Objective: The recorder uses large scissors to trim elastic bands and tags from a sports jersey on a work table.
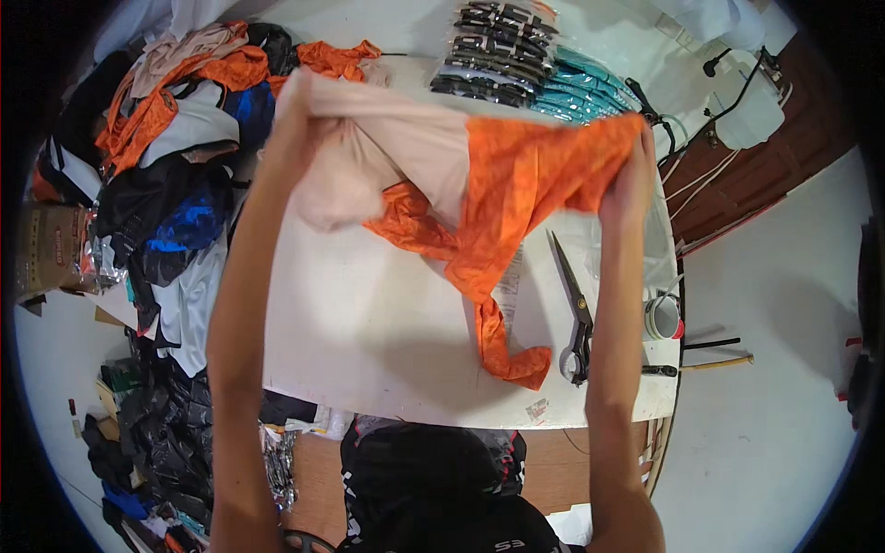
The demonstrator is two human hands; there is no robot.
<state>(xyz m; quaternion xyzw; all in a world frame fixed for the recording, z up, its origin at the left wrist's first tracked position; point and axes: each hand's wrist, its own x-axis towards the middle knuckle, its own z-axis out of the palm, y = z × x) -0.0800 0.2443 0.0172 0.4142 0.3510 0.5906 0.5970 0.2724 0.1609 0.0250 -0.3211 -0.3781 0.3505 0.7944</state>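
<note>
A garment with a pale pink part (424, 157) and an orange patterned part (516, 184) is stretched between both hands above a white table (350, 341). My left hand (290, 129) grips its pink upper left corner, blurred by motion. My right hand (629, 166) holds the orange upper right corner. A loose orange piece trails down onto the tabletop. Large black scissors (572, 295) lie just left of my right forearm.
A heap of garments (175, 129) covers the table's left side, beside a cardboard box (51, 249). Bagged packs (489, 55) sit at the back. A white cup (661, 316) and a white appliance with cables (747, 101) are at the right. Black bundles (166, 433) lie below left.
</note>
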